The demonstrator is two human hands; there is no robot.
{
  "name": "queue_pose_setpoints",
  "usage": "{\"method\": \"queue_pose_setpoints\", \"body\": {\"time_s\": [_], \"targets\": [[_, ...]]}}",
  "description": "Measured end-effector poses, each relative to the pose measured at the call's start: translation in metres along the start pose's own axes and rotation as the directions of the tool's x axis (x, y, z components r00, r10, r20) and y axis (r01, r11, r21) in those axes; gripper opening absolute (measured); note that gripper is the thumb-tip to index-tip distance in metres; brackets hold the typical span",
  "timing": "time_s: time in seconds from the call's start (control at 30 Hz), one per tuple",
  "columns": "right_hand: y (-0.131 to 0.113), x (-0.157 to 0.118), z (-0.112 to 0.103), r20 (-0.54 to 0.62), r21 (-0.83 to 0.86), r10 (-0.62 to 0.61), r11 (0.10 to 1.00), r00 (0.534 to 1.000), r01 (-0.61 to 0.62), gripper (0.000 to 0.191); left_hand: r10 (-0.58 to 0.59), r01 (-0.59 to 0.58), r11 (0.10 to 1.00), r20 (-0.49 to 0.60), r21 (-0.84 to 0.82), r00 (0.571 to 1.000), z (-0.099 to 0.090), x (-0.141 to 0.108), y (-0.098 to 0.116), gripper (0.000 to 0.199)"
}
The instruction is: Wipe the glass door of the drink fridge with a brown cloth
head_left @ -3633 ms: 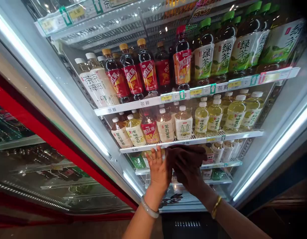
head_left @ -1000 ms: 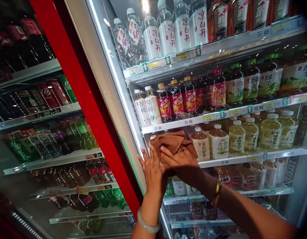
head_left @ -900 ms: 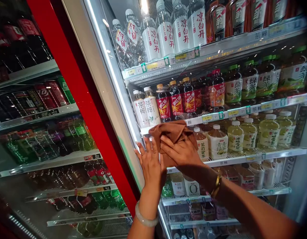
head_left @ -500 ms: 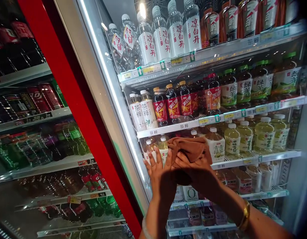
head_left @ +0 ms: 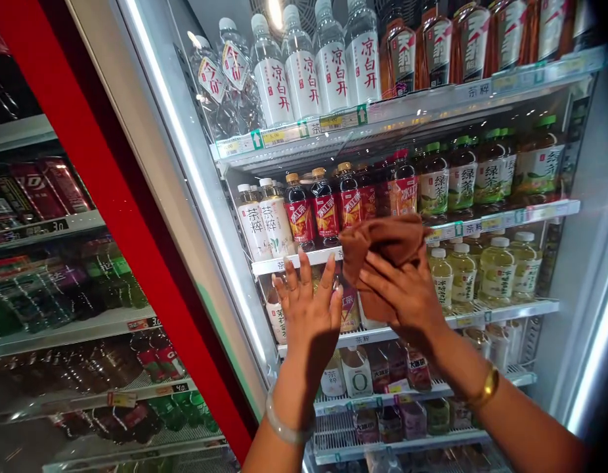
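My right hand [head_left: 407,292] grips a crumpled brown cloth [head_left: 377,243], which spreads up past the fingertips in front of a shelf of bottled drinks. A gold bangle [head_left: 486,389] circles that wrist. To its left, my left hand [head_left: 311,312] is raised with its fingers spread and nothing in it, a pale bangle [head_left: 287,424] around the wrist. Behind the hands and cloth, bottles on the third shelf are partly hidden. Just above are iced tea bottles [head_left: 326,210] with red labels and white-labelled tea bottles [head_left: 274,217]. Whether either hand touches a glass pane I cannot tell.
Clear water bottles [head_left: 297,72] line the top shelf. Green-capped tea bottles [head_left: 461,180] stand on the second shelf at the right. A bright light strip [head_left: 195,177] runs down the cooler's left side. Further left are a red frame [head_left: 107,217] and another drinks cooler.
My right hand has moved up with the cloth, apart from my left hand. My left hand has risen slightly and its fingers are spread. The view has shifted to the right.
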State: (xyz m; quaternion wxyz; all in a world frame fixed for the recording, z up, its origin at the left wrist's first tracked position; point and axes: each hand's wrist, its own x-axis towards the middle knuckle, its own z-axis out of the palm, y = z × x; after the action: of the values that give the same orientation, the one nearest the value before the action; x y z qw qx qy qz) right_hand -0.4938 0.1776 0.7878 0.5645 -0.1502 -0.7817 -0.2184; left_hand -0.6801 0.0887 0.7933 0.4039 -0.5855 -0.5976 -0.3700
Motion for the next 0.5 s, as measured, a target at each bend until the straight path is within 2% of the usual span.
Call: {"method": "queue_pose_setpoints", "body": {"time_s": [0.07, 0.13, 0.2, 0.27, 0.33, 0.4, 0.5], "targets": [[-0.008, -0.023, 0.004, 0.024, 0.006, 0.005, 1.000, 1.000, -0.005, 0.058, -0.030, 0.031, 0.999, -0.003, 0.031, 1.000, 0.008, -0.016, -0.001, 0.076], [-0.024, -0.033, 0.012, 0.067, 0.027, -0.029, 0.999, 0.997, 0.027, 0.053, -0.054, 0.056, 0.996, -0.031, 0.071, 0.998, 0.012, -0.029, -0.006, 0.078], [-0.037, -0.028, 0.021, 0.079, 0.037, -0.068, 0.997, 0.995, 0.065, 0.051, -0.048, 0.053, 0.994, -0.053, 0.095, 0.997, 0.012, -0.033, -0.010, 0.079], [-0.041, -0.011, 0.024, 0.040, 0.013, -0.070, 0.997, 0.997, 0.069, 0.051, -0.047, 0.053, 0.995, -0.069, 0.090, 0.997, 0.008, -0.024, -0.008, 0.079], [-0.032, 0.009, 0.020, -0.021, -0.018, -0.075, 0.997, 0.997, 0.075, 0.051, -0.067, 0.073, 0.995, -0.081, 0.074, 0.994, 0.005, -0.004, 0.000, 0.074], [-0.012, 0.023, 0.008, -0.042, -0.038, -0.071, 0.997, 0.997, 0.069, 0.052, -0.079, 0.085, 0.995, -0.102, 0.057, 0.992, 0.004, 0.020, 0.015, 0.066], [0.026, 0.022, -0.016, -0.019, -0.048, -0.013, 0.999, 1.000, 0.012, 0.061, -0.022, 0.026, 0.999, -0.121, 0.028, 0.992, 0.013, 0.047, 0.044, 0.061]]}}
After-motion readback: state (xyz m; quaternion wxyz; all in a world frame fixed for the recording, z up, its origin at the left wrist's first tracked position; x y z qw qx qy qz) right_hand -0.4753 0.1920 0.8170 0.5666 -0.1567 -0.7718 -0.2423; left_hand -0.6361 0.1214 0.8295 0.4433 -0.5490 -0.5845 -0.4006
